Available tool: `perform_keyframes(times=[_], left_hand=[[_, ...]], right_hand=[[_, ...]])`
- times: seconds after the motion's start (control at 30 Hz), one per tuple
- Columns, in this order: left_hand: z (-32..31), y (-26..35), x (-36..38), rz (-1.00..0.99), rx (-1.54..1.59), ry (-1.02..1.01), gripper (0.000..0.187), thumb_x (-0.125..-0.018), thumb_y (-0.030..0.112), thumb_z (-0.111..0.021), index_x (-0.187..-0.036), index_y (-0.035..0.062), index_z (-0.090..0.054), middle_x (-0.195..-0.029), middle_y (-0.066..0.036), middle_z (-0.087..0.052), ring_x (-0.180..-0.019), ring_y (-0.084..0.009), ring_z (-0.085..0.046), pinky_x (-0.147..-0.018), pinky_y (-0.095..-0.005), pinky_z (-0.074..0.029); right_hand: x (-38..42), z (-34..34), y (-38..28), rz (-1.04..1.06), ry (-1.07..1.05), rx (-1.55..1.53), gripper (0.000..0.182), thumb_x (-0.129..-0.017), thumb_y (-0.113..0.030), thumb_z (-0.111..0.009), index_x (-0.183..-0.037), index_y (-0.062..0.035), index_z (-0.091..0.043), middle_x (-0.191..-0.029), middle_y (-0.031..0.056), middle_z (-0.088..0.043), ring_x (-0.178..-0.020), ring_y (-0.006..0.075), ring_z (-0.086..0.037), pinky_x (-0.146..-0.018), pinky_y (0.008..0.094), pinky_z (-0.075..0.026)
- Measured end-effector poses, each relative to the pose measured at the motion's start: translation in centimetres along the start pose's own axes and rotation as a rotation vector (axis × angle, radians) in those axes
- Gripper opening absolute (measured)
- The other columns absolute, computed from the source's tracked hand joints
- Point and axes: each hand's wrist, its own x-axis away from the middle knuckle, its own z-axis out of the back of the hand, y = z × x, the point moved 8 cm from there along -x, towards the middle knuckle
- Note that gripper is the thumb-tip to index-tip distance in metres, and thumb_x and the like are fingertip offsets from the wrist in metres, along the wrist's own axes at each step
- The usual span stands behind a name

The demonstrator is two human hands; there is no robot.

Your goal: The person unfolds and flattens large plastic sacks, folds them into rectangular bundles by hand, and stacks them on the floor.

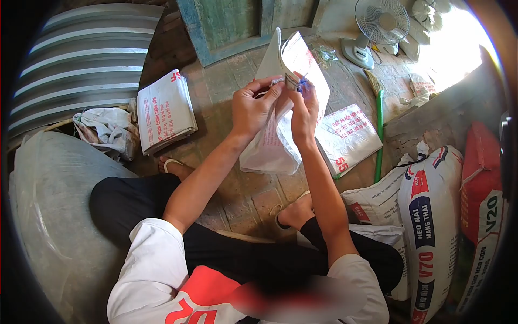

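Note:
A white woven feed sack [283,151] with red print hangs in front of me, its top edge raised between my two hands. My left hand [254,105] pinches the edge on the left, thumb against fingers. Close beside it, my right hand [304,110] is closed on the same edge at the right. Something small and blue [303,85] shows at the right fingertips; I cannot make out what it is. To the right of the hanging sack, a stack of flattened white sacks [349,139] lies on the floor. Another stack of folded sacks [164,112] is at the left.
Filled feed bags [430,227] stand at the right, a red one [480,183] among them. A green-handled broom [380,135] lies behind the right stack. A fan [382,24] stands at the back. Corrugated sheet [91,59] and a crumpled cloth [108,129] are at left.

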Motion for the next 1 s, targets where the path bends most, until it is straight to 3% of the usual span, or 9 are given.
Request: perform_keyframes(times=[0.07, 0.13, 0.4, 0.53, 0.67, 0.77, 0.83, 0.9, 1.0], left_hand=[[-0.4, 0.1, 0.6, 0.064, -0.004, -0.019, 0.027, -0.090, 0.011, -0.072, -0.115, 0.0000, -0.070, -0.108, -0.008, -0.072, -0.097, -0.0108, -0.065, -0.086, -0.0235, -0.051], [-0.3, 0.5, 0.7, -0.107, -0.199, -0.029, 0.025, -0.089, 0.009, -0.072, -0.112, -0.0003, -0.071, -0.110, -0.009, -0.071, -0.101, -0.0126, -0.065, -0.088, -0.0255, -0.050], [-2.3, -0.1, 2.3, -0.205, -0.199, -0.146, 0.017, -0.087, 0.011, -0.067, -0.100, 0.0026, -0.073, -0.112, -0.012, -0.070, -0.117, -0.0221, -0.060, -0.101, -0.0339, -0.044], [-1.7, -1.3, 0.5, 0.079, 0.190, -0.335, 0.027, -0.096, 0.019, -0.056, -0.098, -0.0005, -0.073, -0.105, -0.010, -0.070, -0.117, -0.0225, -0.059, -0.100, -0.0349, -0.044], [2.7, -2.0, -3.2, 0.111, 0.068, -0.019, 0.041, -0.102, 0.034, -0.049, -0.117, -0.0006, -0.065, -0.125, -0.015, -0.064, -0.115, -0.0189, -0.060, -0.103, -0.0371, -0.043], [6.6, -1.5, -5.8, 0.002, 0.026, 0.053, 0.048, -0.102, 0.036, -0.050, -0.133, -0.0003, -0.055, -0.140, -0.016, -0.053, -0.130, -0.0214, -0.049, -0.111, -0.0391, -0.035], [9.2, -1.5, -7.8, -0.192, 0.035, 0.042, 0.067, -0.096, 0.042, -0.059, -0.143, -0.0029, -0.043, -0.150, -0.017, -0.041, -0.141, -0.0248, -0.036, -0.117, -0.0382, -0.024], [9.6, 0.4, -8.1, -0.290, -0.054, -0.051, 0.095, -0.091, 0.052, -0.063, -0.155, -0.0012, -0.017, -0.162, -0.019, -0.019, -0.151, -0.0280, -0.015, -0.121, -0.0402, -0.010], [8.3, 1.1, -7.7, -0.159, 0.050, -0.296, 0.094, -0.093, 0.061, -0.053, -0.155, -0.0006, -0.019, -0.158, -0.016, -0.030, -0.147, -0.0270, -0.027, -0.119, -0.0370, -0.021]], right_hand=[[0.0, 0.0, 0.4, -0.109, -0.029, -0.101, 0.050, -0.090, -0.015, -0.058, -0.136, 0.0023, -0.049, -0.116, 0.0124, -0.061, -0.106, 0.0175, -0.055, -0.096, 0.0299, -0.042], [-0.2, 0.0, 2.1, -0.250, -0.103, -0.255, 0.055, -0.088, -0.019, -0.058, -0.138, 0.0035, -0.047, -0.119, 0.0139, -0.059, -0.107, 0.0191, -0.054, -0.097, 0.0300, -0.041], [-0.6, 0.3, 1.6, -0.434, -0.224, -0.196, 0.034, -0.092, -0.022, -0.063, -0.117, 0.0021, -0.062, -0.102, 0.0064, -0.067, -0.091, 0.0133, -0.061, -0.082, 0.0273, -0.048], [-1.2, 1.7, 1.1, -0.416, -0.206, -0.132, 0.035, -0.092, -0.020, -0.061, -0.120, 0.0019, -0.062, -0.102, 0.0058, -0.066, -0.092, 0.0132, -0.061, -0.082, 0.0281, -0.049], [-0.4, 1.8, -2.6, -0.280, -0.350, 0.308, 0.042, -0.091, -0.023, -0.064, -0.124, 0.0027, -0.063, -0.105, 0.0057, -0.068, -0.095, 0.0135, -0.061, -0.086, 0.0285, -0.048], [1.4, 1.1, -4.9, -0.405, -0.613, 0.261, 0.046, -0.089, -0.021, -0.067, -0.128, 0.0031, -0.061, -0.106, 0.0060, -0.068, -0.098, 0.0131, -0.061, -0.088, 0.0291, -0.048], [2.0, 1.9, -6.2, -0.533, -0.651, 0.131, 0.045, -0.083, -0.014, -0.070, -0.124, 0.0042, -0.064, -0.104, 0.0088, -0.069, -0.099, 0.0140, -0.061, -0.088, 0.0297, -0.048], [1.5, 2.7, -7.4, -0.320, -0.799, 0.009, 0.038, -0.079, -0.012, -0.069, -0.113, 0.0062, -0.067, -0.099, 0.0108, -0.068, -0.093, 0.0163, -0.062, -0.082, 0.0299, -0.047], [1.1, 2.4, -11.6, -0.096, -0.921, -0.205, 0.028, -0.070, -0.010, -0.066, -0.090, 0.0096, -0.067, -0.084, 0.0146, -0.063, -0.077, 0.0213, -0.058, -0.068, 0.0331, -0.042]])
